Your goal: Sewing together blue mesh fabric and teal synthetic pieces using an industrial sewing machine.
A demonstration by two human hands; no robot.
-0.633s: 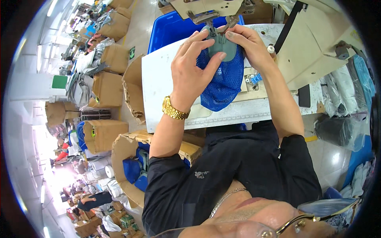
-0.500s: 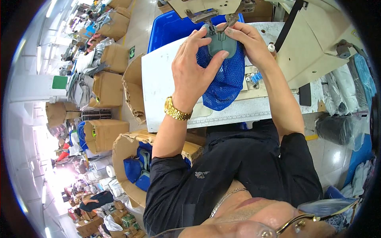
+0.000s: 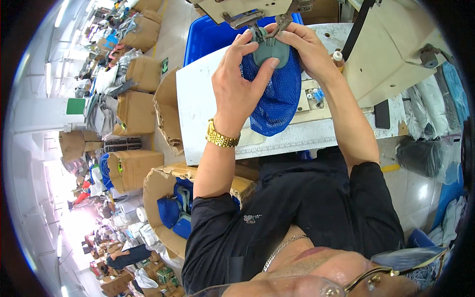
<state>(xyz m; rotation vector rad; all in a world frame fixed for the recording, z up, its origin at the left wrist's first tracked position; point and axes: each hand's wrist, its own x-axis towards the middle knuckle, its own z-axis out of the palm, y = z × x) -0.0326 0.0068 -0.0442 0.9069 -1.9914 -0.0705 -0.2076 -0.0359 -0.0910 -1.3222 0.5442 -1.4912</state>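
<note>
Under the presser foot of a cream sewing machine (image 3: pixel 247 20) lies a grey-green rounded patch (image 3: pixel 273 53), joined to a blue mesh piece (image 3: pixel 274 106) that hangs over the table toward me. My left hand (image 3: pixel 237 76) grips the patch's left side, thumb on its near edge and fingers beside the foot. On the far right side, my right hand (image 3: pixel 307 47) pinches the patch's edge and the mesh close to the foot. The exact finger contact there is partly hidden behind the machine parts.
Several small bobbins (image 3: pixel 315 95) and a small bottle (image 3: pixel 338 58) sit right of the mesh. A dark phone-like slab (image 3: pixel 381 115) lies farther right. A blue bin (image 3: pixel 200 42) stands behind the white table (image 3: pixel 198 114). A carton (image 3: pixel 156 198) with blue pieces is at my left.
The patch has turned slightly under the foot and the mesh has shifted a little left. Both hands keep their hold and move with it. The view has shifted slightly.
</note>
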